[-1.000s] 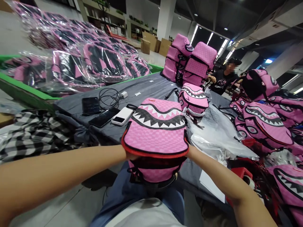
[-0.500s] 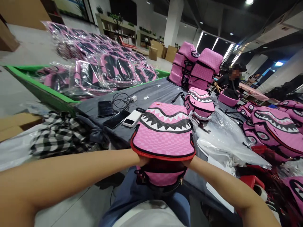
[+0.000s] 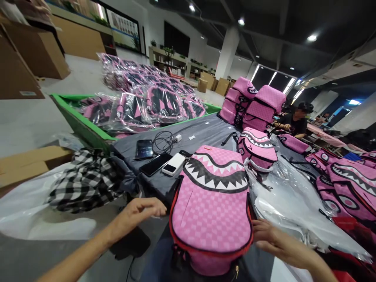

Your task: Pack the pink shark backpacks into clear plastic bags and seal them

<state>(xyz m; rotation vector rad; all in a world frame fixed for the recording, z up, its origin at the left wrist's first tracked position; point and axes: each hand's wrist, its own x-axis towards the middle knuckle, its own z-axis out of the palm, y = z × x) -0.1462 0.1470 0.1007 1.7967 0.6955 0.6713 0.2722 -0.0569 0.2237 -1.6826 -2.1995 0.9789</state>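
Between our two hands we have the pink backpack, its front turned up toward us and its far end reaching forward, past both hands, over the grey-covered table. We see a tone-on-tone checked surface, paler and deeper pink squares, with a wavy black shark mouth and white pointed teeth across the part farthest from our hands. A small red label sits beyond that, and black-and-red edging runs round the rounded near end.

Our left hand is just left of the bag and apart from it, fingers loosely bent. Our right hand has its fingertips at the bag's right edge, thumb parted from the fingers; whether they pinch the edging, we cannot tell. Ahead of our left hand lie a white device and a dark phone.
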